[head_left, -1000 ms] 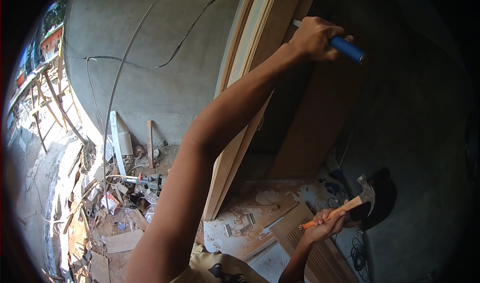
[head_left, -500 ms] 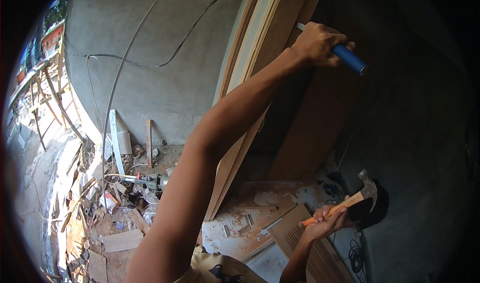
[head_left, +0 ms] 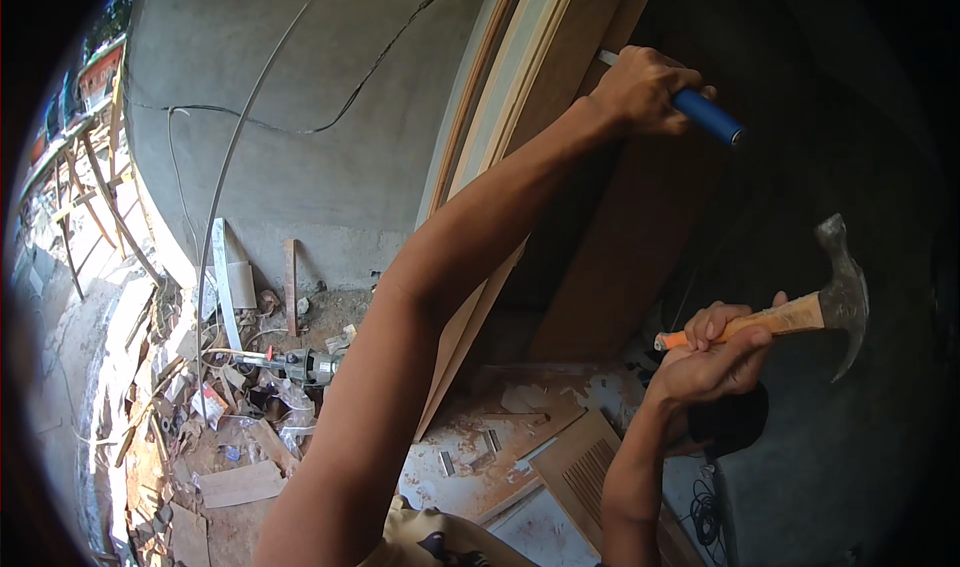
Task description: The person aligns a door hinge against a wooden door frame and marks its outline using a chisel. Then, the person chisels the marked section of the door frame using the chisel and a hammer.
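Observation:
My left hand [head_left: 648,89] is closed around a chisel with a blue handle [head_left: 708,117]. Its flat metal blade [head_left: 607,58] points up and left, its tip at the edge of an upright wooden door frame [head_left: 575,57]; whether it bites into the wood I cannot tell. Lower on the right, my right hand [head_left: 715,357] grips a claw hammer by its orange and wooden handle [head_left: 775,321]. The steel hammer head [head_left: 846,292] is at the far right, well below and apart from the chisel's end.
A grey plastered wall [head_left: 300,97] with hanging cables stands left of the frame. Debris and a power tool [head_left: 305,367] lie on the floor below it. A louvred wooden panel [head_left: 580,472] and metal pieces rest on a dusty board [head_left: 440,482]. A dark round shape [head_left: 735,422] shows behind my right wrist.
My right hand has raised the hammer up and to the right, closer to the chisel's height. My left hand keeps the chisel at nearly the same spot.

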### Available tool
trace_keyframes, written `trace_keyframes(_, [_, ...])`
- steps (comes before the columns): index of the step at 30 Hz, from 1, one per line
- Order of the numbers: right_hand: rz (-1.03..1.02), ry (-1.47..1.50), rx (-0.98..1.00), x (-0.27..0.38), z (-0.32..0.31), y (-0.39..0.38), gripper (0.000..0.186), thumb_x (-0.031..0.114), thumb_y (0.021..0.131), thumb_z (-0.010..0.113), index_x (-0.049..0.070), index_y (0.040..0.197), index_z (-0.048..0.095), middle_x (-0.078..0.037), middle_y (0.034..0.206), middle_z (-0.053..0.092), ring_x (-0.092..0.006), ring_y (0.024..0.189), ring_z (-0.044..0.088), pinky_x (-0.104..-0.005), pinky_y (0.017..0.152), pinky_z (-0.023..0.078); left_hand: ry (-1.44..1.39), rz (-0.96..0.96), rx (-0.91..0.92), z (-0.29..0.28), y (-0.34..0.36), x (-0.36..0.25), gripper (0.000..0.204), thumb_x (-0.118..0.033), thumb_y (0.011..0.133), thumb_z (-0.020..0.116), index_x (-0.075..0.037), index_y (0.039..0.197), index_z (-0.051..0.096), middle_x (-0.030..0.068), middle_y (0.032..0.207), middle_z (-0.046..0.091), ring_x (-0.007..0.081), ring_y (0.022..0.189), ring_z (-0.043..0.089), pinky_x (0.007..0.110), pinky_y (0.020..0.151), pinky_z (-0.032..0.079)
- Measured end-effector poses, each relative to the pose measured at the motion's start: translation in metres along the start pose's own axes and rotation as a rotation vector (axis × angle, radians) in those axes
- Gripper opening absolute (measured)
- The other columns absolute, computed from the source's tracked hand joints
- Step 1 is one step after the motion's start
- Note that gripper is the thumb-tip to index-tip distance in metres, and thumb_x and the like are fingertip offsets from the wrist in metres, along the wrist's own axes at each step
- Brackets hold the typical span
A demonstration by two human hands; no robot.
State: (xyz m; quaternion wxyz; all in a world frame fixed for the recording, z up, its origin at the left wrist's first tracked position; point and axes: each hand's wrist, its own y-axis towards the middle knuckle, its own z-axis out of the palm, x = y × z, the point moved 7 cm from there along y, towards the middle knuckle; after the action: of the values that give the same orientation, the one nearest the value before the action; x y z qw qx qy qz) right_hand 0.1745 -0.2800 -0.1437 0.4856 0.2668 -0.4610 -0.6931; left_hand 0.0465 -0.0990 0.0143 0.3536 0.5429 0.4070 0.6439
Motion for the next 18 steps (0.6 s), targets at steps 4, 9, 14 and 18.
trace_keyframes(4, [0.123,-0.337,0.194,-0.029,0.019,0.008,0.05,0.03,0.107,0.046,-0.013,0.132,0.051,0.002,0.06,0.04,-0.001,0.047,0.033,-0.0161,0.04,0.025,-0.025,0.044,-0.046,-0.004,0.004,-0.003,0.024,-0.027,0.083,0.071,-0.01,0.066,0.067,0.0051,0.051,0.056,0.0262,0.046,0.057,0.039,0.048,0.046])
trace_keyframes(9, [0.043,-0.017,-0.017,-0.018,0.005,0.009,0.05,0.035,0.106,0.049,-0.006,0.134,0.055,0.002,0.062,0.041,-0.0003,0.047,0.034,-0.0172,0.041,0.024,-0.018,0.011,0.002,-0.004,0.004,-0.002,0.027,-0.024,0.082,0.073,-0.007,0.062,0.063,0.0075,0.05,0.054,0.0265,0.044,0.053,0.039,0.046,0.043])
trace_keyframes(14, [0.275,-0.245,0.131,-0.021,0.005,0.004,0.049,0.032,0.108,0.043,-0.009,0.134,0.051,0.002,0.062,0.041,-0.0011,0.047,0.034,-0.0159,0.04,0.024,0.005,0.042,-0.001,-0.011,0.003,0.0,0.023,-0.026,0.082,0.072,-0.009,0.067,0.067,0.0062,0.052,0.056,0.0274,0.049,0.059,0.038,0.049,0.048])
trace_keyframes(18, [0.205,-0.165,-0.027,-0.01,-0.058,-0.043,0.054,0.035,0.109,0.039,-0.009,0.141,0.041,0.0,0.063,0.039,-0.0019,0.047,0.031,-0.0157,0.04,0.023,0.038,0.162,0.1,-0.003,-0.011,-0.017,0.041,-0.025,0.086,0.074,-0.008,0.055,0.054,0.0056,0.051,0.051,0.024,0.044,0.051,0.036,0.048,0.042])
